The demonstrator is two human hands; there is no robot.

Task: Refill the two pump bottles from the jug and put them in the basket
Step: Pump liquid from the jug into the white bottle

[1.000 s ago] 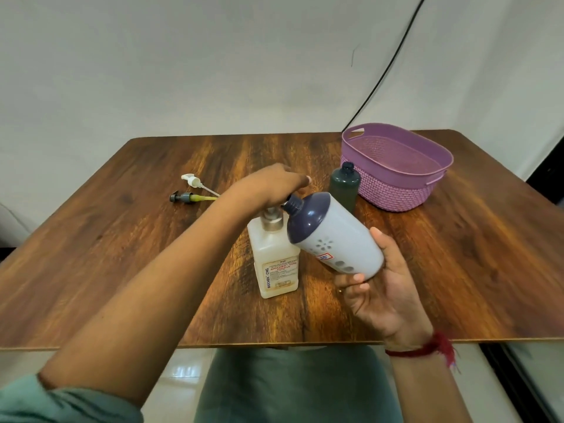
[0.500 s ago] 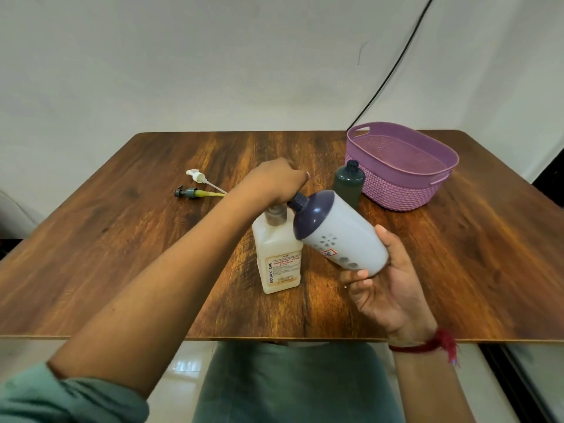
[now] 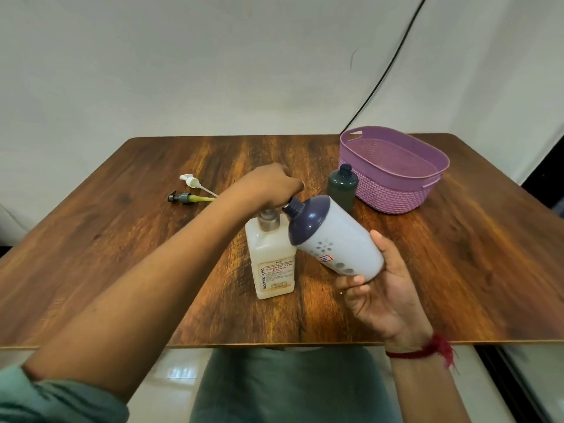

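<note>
**Head view — white pump bottle tilted toward jug**

Right hand (image 3: 384, 294) grips the base of the white pump bottle (image 3: 338, 242), fingers wrapped beneath; its open dark neck points at the left fingers. Left hand (image 3: 268, 187) is curled downward over the grey cap (image 3: 269, 222) of the cream BIOCHEK jug (image 3: 273, 264) — whether it grips the cap is hidden. Beyond the left fingers: the dark green bottle (image 3: 342, 186), touching the purple basket (image 3: 393, 190). Left of them lie two pump heads (image 3: 183, 197).
</note>
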